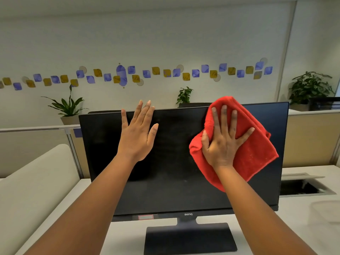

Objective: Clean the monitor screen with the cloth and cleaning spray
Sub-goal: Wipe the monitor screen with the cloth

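Note:
A black monitor (171,172) with a dark, switched-off screen stands on its flat base in front of me. My right hand (223,138) lies spread on a red cloth (255,155) and presses it flat against the upper right part of the screen, the thumb hooked around the cloth's left edge. My left hand (138,134) is open with its fingers apart, held flat at the upper left part of the screen, fingertips reaching past the top edge. No spray bottle is in view.
The monitor stands on a white desk (294,227). A cable opening (303,186) sits in the desk at the right. A beige cushioned seat back (27,181) is at the left. Low partitions and potted plants (68,107) stand behind.

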A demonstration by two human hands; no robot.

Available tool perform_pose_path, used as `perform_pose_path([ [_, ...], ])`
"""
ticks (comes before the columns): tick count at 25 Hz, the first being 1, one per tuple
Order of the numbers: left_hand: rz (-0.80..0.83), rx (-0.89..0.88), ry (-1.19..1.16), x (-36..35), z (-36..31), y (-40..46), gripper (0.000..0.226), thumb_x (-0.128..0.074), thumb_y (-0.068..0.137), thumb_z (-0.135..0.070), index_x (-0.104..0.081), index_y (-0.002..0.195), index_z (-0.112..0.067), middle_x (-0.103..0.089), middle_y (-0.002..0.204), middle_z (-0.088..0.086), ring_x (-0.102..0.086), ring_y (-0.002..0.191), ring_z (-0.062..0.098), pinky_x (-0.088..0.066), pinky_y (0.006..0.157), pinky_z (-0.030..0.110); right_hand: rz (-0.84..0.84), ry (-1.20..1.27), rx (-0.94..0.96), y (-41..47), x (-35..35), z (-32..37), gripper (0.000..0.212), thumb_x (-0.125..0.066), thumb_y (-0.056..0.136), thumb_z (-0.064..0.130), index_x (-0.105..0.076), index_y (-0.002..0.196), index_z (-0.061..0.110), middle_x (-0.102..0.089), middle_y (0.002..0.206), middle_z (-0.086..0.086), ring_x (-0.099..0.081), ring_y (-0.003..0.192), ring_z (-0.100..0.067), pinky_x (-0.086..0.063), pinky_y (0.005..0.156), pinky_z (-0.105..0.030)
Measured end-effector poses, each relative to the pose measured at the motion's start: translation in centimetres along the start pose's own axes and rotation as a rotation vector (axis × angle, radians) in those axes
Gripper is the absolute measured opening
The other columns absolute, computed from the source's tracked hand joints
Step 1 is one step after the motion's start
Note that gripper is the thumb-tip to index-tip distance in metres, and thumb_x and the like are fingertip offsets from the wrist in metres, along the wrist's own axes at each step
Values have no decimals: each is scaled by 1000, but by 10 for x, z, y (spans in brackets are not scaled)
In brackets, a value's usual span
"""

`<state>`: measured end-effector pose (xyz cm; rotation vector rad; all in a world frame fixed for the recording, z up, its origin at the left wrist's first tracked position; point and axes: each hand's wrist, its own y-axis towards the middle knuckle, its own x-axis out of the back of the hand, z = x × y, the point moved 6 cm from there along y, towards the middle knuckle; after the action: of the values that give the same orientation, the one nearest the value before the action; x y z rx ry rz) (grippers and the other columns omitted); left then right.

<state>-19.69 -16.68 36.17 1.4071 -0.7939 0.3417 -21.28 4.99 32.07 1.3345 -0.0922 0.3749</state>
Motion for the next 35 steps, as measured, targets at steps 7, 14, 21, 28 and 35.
perform_pose_path([
  [7,-43,17,-134,3,-1,0,63,-12,89,-48,-19,143,-17,-19,154,-4,7,138,2,18,112,43,41,43,-4,-12,-10,41,78,-38,80,60,-22,145,20,-21,153,-6,-11,141,-30,2,102,-70],
  [14,-92,36,-167,6,-1,-2,73,-5,83,-55,-23,142,-15,-24,152,-1,5,139,3,19,112,39,109,37,339,-39,-20,91,75,-40,80,54,-12,145,27,-8,152,6,11,144,-18,11,105,-66],
  [21,-62,51,-170,7,-1,1,71,-7,84,-55,-26,141,-17,-26,152,-1,5,138,2,18,112,39,45,-3,195,-8,-4,17,73,-42,78,47,-17,144,28,-20,151,6,1,143,-19,9,100,-72],
  [28,-59,57,-179,7,-4,1,69,-10,84,-54,-25,142,-18,-24,152,-1,5,138,2,21,110,37,2,-29,-90,21,9,-75,67,-31,84,51,-18,145,26,-23,154,-3,-11,141,-31,3,96,-76],
  [35,-69,69,-183,6,-6,2,62,-16,87,-45,-28,141,-16,-27,151,2,1,140,6,19,111,42,25,-15,-120,-18,3,-92,67,-33,84,47,-17,145,24,-14,152,1,-10,142,-29,1,101,-72],
])
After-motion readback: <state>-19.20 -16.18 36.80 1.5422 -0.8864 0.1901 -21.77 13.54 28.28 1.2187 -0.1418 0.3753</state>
